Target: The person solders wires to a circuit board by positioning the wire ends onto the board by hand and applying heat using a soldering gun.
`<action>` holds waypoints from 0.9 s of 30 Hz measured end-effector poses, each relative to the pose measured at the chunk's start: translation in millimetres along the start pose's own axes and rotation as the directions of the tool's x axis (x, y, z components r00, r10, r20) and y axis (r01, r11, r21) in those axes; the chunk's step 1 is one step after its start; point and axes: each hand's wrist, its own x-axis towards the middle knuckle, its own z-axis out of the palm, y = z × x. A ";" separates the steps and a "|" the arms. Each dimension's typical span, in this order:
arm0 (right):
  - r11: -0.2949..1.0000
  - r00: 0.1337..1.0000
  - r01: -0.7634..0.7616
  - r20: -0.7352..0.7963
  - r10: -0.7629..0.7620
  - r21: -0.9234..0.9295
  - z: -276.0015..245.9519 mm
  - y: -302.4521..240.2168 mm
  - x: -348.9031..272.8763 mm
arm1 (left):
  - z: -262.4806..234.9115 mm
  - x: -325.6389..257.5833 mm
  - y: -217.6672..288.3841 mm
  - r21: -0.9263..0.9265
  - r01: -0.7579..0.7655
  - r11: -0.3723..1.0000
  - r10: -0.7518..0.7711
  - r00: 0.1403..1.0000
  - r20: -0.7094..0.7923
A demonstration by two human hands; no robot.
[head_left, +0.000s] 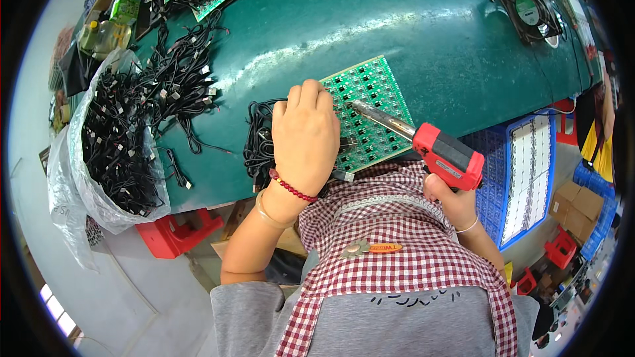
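A green circuit board (374, 102) is lying flat on the green bench (278, 46), near its front edge and just ahead of the wearer's checked apron (397, 225); its long axis is running away from the body, the far end leaning a little left. The left hand (307, 132) is the nearer one, reaching over the board's left edge with fingers curled; its fingertips are hiding, so whether it is gripping anything cannot be told. The right hand (453, 205) is sitting lower and to the right, closing around the handle of a red-and-black soldering gun (456, 149). From that grip the board is lying ahead and to the left, and the metal barrel (383, 119) is slanting across it, its tip pointing close to the left fingers; contact is not showing clearly. Black cables (258, 142) are bunching beside the left wrist. Farther left, more cables are filling a clear bag (63, 178). Other boards (221, 0) are lying at the far left, a fan (527, 10) is standing far right, and a blue crate (493, 185) is sitting beyond the right hand.
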 end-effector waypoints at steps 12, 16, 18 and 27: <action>0.986 0.992 0.120 0.057 -0.114 -0.113 7.0 -3.3 3.7 | 0.2 0.4 -1.3 -0.006 0.003 1.000 -0.003 1.000 0.027; 0.989 0.995 0.089 0.056 -0.083 -0.115 2.7 2.8 -3.6 | -1.7 1.1 -0.6 -0.016 0.002 1.000 -0.001 1.000 0.022; 0.999 0.998 0.049 -0.047 -0.049 -0.002 3.8 4.5 -5.6 | -0.9 1.1 -0.8 -0.012 -0.002 1.000 0.002 1.000 0.020; 0.998 0.999 0.047 0.011 -0.047 -0.051 2.6 6.0 -6.4 | -1.3 1.2 0.6 0.008 0.006 1.000 -0.007 0.999 0.035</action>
